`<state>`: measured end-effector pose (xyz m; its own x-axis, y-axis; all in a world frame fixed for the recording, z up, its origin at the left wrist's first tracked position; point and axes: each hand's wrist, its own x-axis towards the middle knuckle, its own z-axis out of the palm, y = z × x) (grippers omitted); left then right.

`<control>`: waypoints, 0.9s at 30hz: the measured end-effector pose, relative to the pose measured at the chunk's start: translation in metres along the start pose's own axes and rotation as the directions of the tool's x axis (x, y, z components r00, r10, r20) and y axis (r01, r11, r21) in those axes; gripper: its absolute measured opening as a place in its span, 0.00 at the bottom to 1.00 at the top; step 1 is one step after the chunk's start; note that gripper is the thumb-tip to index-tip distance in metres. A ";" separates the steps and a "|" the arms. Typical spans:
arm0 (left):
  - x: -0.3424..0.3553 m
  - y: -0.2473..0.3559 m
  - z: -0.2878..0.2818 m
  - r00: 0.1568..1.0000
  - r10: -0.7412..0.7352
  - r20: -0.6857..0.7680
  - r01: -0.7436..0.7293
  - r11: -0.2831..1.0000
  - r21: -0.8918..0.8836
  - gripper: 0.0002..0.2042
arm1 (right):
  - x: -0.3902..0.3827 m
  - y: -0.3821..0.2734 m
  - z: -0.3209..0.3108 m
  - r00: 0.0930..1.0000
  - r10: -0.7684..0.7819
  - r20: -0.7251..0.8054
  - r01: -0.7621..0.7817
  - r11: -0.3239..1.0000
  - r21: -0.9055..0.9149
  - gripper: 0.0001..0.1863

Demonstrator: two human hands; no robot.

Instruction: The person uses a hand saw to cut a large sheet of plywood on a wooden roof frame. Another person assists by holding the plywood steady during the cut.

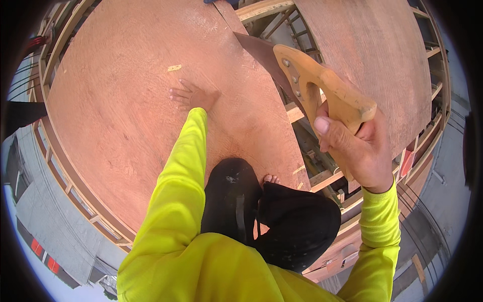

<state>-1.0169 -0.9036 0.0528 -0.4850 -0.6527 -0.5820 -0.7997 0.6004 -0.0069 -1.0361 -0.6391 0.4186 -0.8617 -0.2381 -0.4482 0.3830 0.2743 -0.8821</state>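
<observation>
My right hand [354,146] is wrapped round the yellow-brown wooden handle of a handsaw [327,85]. The saw's dark blade runs away to the upper left and lies at the cut edge of a reddish plywood sheet [115,100]. Flat on that sheet, fingers spread, my left hand [193,95] presses down with nothing in it. A small pale strip [174,68] shows on the plywood just beyond the left hand. My knees and one bare foot rest on the same sheet.
Right of the saw, an open gap shows wooden framing [327,179] below. Beyond it lies a second plywood sheet [372,65]. A timber frame [58,161] borders the left side, with lower roofs and wires outside it. Dark-clothed limbs of someone else [22,118] show at far left.
</observation>
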 end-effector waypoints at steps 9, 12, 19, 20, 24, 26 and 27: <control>-0.102 -0.093 0.063 0.995 -0.046 0.087 0.036 0.993 0.108 0.73 | 0.002 0.009 -0.033 0.973 -0.161 0.167 0.173 0.983 -0.058 0.34; -0.095 -0.099 0.061 0.994 -0.040 0.099 0.033 0.996 0.079 0.74 | -0.001 0.015 -0.017 0.953 -0.264 0.147 0.280 0.955 -0.098 0.34; -0.094 -0.078 0.051 0.956 -0.149 0.254 0.095 0.972 0.215 0.74 | -0.010 0.012 -0.013 0.972 -0.212 0.102 0.214 0.977 -0.007 0.35; -0.090 -0.080 0.053 0.958 -0.166 0.232 0.115 0.969 0.220 0.74 | -0.001 0.007 -0.013 0.969 -0.212 0.131 0.213 0.977 0.001 0.35; -0.095 -0.115 0.062 0.963 -0.146 0.225 0.119 0.985 0.125 0.73 | 0.040 -0.040 -0.002 0.971 -0.131 0.198 0.149 0.985 -0.082 0.31; -0.107 -0.088 0.045 0.962 -0.072 0.264 0.035 0.989 0.141 0.71 | 0.002 -0.010 0.000 0.979 -0.183 0.088 0.191 0.978 -0.088 0.22; -0.110 -0.072 0.037 0.958 -0.006 0.286 -0.035 0.990 0.138 0.70 | 0.009 -0.023 -0.012 0.980 -0.182 0.081 0.192 0.972 -0.134 0.20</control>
<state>-0.8925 -0.8576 0.0872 -0.3591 -0.4966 -0.7902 -0.7254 0.6812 -0.0985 -1.0563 -0.6365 0.4363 -0.8871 -0.3589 -0.2901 0.1624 0.3456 -0.9242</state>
